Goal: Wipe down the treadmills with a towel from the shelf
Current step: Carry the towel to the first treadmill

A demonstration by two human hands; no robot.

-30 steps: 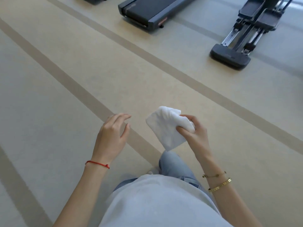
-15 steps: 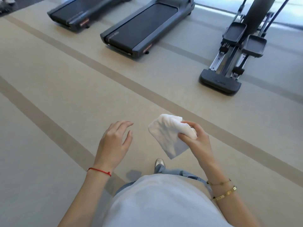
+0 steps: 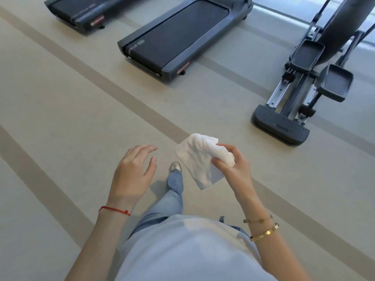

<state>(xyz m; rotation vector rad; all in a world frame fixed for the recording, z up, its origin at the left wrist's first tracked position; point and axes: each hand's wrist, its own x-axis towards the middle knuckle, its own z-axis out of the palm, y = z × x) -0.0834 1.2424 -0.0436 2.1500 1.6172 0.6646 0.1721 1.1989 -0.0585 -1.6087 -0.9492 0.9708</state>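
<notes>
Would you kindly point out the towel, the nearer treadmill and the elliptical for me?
towel [image 3: 195,157]: head view, on its spread white cloth.
nearer treadmill [image 3: 178,37]: head view, on its black belt.
elliptical [image 3: 281,126]: head view, on its rear foot.

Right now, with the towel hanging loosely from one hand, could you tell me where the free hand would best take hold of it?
Probably the loose lower corner of the white towel, approached from the left. The right hand pinches its bunched upper right part, so the flat flap hangs free toward the open left hand.
</notes>
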